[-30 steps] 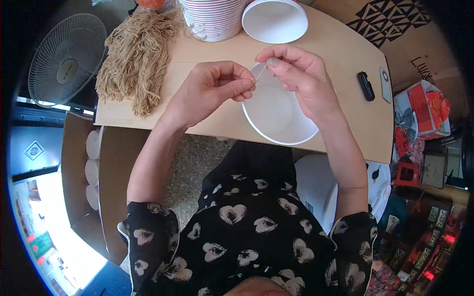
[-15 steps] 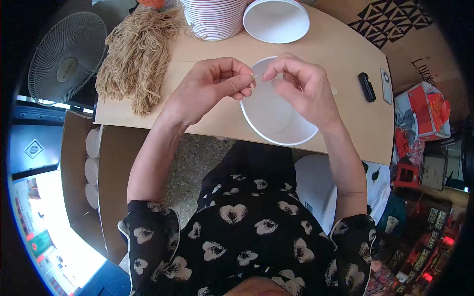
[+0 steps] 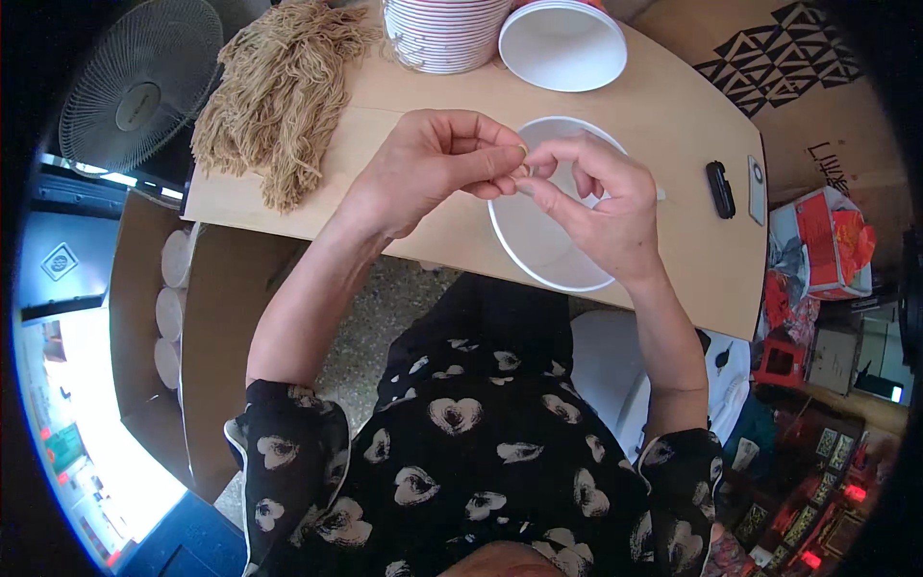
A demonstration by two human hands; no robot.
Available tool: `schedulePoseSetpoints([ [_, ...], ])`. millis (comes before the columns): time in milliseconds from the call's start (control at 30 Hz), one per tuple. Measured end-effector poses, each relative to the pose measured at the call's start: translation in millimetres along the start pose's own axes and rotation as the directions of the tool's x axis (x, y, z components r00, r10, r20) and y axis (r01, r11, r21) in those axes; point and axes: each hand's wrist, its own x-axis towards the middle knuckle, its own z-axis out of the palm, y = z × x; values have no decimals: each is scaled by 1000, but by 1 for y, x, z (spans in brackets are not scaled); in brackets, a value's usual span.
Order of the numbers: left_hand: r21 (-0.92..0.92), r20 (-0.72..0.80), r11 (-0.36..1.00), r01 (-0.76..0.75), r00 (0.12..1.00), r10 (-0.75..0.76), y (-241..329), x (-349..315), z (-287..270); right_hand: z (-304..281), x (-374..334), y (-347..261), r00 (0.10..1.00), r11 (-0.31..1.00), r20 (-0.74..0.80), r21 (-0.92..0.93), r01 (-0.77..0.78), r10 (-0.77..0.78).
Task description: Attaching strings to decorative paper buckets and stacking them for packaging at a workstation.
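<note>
My left hand (image 3: 437,168) is closed in a pinch above the table's near edge. At its thumb and fingertips shows a thin tan strand (image 3: 524,170), mostly hidden by the fingers. My right hand (image 3: 601,197) meets it from the other side, thumb and forefinger closing on the same strand. Below the right hand a white paper bucket (image 3: 538,236) sits on the table, mouth up and partly covered by that hand. A thick bundle of tan strings (image 3: 274,106) lies at the far left of the table.
A tall stack of white paper buckets (image 3: 447,38) stands at the back, beside another tilted bucket (image 3: 562,48). A black object (image 3: 719,190) and a pale flat device (image 3: 757,190) lie at the right edge. Left are a fan (image 3: 139,106) and an open carton (image 3: 226,337) holding white rolls.
My right thumb and forefinger have come in from apart to meet the left fingertips at the strand. The view has shifted slightly, so the table things appear a little farther right.
</note>
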Motion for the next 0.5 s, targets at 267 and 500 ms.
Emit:
schedulePoseSetpoints([
  [267,-42,-51,998,-40,998,38,-1,-1,8,1,-4,-2,978,974,7,83,-210,210],
  [500,40,-105,996,-79,991,82,-2,-5,12,-1,1,5,931,836,106,414,-360,348],
])
